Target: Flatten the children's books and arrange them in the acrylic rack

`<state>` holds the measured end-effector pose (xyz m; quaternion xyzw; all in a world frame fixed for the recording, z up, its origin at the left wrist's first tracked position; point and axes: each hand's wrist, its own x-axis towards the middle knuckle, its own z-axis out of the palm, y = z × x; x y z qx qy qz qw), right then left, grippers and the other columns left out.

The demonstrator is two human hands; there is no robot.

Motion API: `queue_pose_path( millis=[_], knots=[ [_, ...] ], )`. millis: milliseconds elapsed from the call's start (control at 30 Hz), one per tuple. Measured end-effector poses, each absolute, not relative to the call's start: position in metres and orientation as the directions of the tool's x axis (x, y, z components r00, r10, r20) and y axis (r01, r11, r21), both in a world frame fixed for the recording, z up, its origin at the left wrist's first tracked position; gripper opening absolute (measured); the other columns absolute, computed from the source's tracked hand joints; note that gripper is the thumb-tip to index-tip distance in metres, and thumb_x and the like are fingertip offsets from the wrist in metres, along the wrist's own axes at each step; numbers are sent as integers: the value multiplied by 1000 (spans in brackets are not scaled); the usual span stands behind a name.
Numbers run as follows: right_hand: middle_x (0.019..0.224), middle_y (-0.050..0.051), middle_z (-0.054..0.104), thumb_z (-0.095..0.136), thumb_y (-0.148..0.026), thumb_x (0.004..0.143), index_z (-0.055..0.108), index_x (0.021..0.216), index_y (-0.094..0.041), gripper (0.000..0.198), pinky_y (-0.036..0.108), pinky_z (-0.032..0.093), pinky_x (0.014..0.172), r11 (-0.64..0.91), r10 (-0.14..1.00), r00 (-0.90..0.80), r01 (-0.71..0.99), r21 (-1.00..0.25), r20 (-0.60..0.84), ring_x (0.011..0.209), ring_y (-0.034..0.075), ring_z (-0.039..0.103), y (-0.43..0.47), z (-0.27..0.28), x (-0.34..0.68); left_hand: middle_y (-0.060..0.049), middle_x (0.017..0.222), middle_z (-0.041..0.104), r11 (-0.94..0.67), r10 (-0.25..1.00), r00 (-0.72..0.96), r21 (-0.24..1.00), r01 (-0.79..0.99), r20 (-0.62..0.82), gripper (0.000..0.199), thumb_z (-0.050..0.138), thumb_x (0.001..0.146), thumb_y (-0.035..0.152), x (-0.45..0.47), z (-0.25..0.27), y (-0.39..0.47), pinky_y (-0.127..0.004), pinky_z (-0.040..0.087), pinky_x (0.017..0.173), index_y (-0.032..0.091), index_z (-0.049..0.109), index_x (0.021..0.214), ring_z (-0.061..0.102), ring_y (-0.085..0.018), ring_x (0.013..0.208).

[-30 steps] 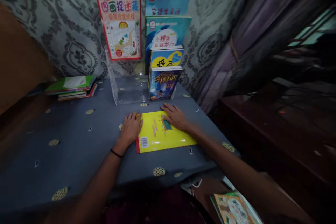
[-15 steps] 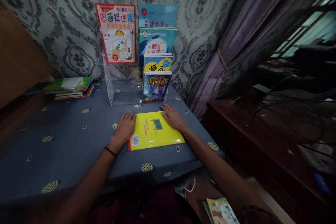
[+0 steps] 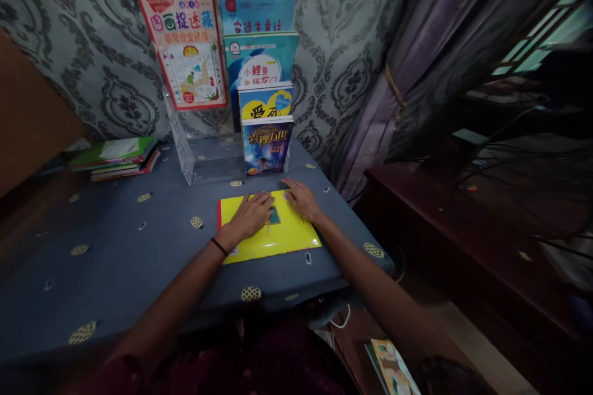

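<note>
A yellow book (image 3: 273, 241) with a red spine lies flat on the table, back cover up. My left hand (image 3: 252, 215) rests on its cover, fingers stretched out and partly over the green chalkboard picture. At the book's upper right my right hand (image 3: 302, 200) lies with spread fingers across the edge. Behind the book stands a clear acrylic rack (image 3: 183, 145). It bears a red-bordered picture book (image 3: 192, 55) on the left. Stepped up on its right are a dark blue book (image 3: 266, 147), a yellow-and-white book (image 3: 266, 102), a teal book (image 3: 262, 62) and a light blue book (image 3: 259, 9).
A stack of books (image 3: 115, 154) lies at the table's back left, near a brown box-like thing (image 3: 32, 117). The patterned cloth (image 3: 152, 259) covers the table. Below its front right edge are more books (image 3: 393, 367). A dark red wooden surface (image 3: 440, 228) and a purple curtain (image 3: 370, 117) are at right.
My left hand has moved right, from the book's left edge onto the middle of its cover. My right hand stays at the upper right. The view has shifted slightly.
</note>
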<state>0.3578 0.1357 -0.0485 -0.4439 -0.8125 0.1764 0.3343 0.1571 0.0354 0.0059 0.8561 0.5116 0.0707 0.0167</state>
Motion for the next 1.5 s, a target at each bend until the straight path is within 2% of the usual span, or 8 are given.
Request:
queue_pose_path(
  millis=[300,633,800,933,1067,1200,1333,1500],
  knots=[
    [105,8,78,45,-31,90,68,119,-20,39,40,56,91,454,889,-218,313,-834,402,98,23,72,149,-45,372,-18,150,53,-609,792,593,110,786,143,53,50,92,6,182,5,55,-54,37,115,15,46,144,45,-29,144],
    [67,1,72,50,-37,90,72,107,-20,32,33,52,69,384,923,-140,286,-878,358,65,20,67,145,-32,374,-14,153,51,-584,812,571,178,792,122,58,50,90,3,183,0,59,-51,33,117,17,47,146,41,-26,147],
    [68,1,73,51,-29,89,74,103,-19,28,30,49,63,381,924,-186,431,-818,333,62,19,65,143,-27,372,-13,154,50,-584,812,568,195,788,137,63,52,89,3,183,-4,62,-53,32,118,21,46,149,42,-26,147],
    [71,2,74,50,-28,91,73,106,-19,29,30,50,65,396,918,-176,424,-814,355,65,19,67,140,-24,370,-12,154,50,-588,809,572,201,783,139,59,51,93,7,183,-7,63,-54,32,119,22,46,150,41,-26,147],
    [70,1,74,51,-24,90,73,103,-18,27,30,52,70,369,929,-164,430,-824,331,67,18,68,140,-24,369,-10,152,53,-584,812,564,187,790,153,43,41,104,25,183,-7,62,-54,31,120,24,53,145,41,-26,147],
    [69,0,74,51,-23,90,73,102,-19,26,28,51,70,363,932,-161,437,-823,326,68,17,69,142,-25,368,-8,156,48,-634,773,617,170,754,147,43,38,106,38,184,-5,58,-59,24,122,28,52,145,36,-26,150],
    [71,1,75,50,-22,89,72,102,-18,26,29,52,70,361,932,-154,424,-831,327,68,18,69,142,-25,367,-8,157,48,-702,711,691,169,691,129,43,36,106,39,188,-2,52,-56,22,123,28,53,144,36,-23,150],
    [72,1,75,51,-22,90,72,102,-19,24,29,52,72,375,927,-166,431,-821,336,69,17,70,142,-25,368,-10,151,54,-677,736,666,160,719,121,41,37,105,30,200,1,46,-59,27,121,23,55,141,40,-26,148]
  ],
)
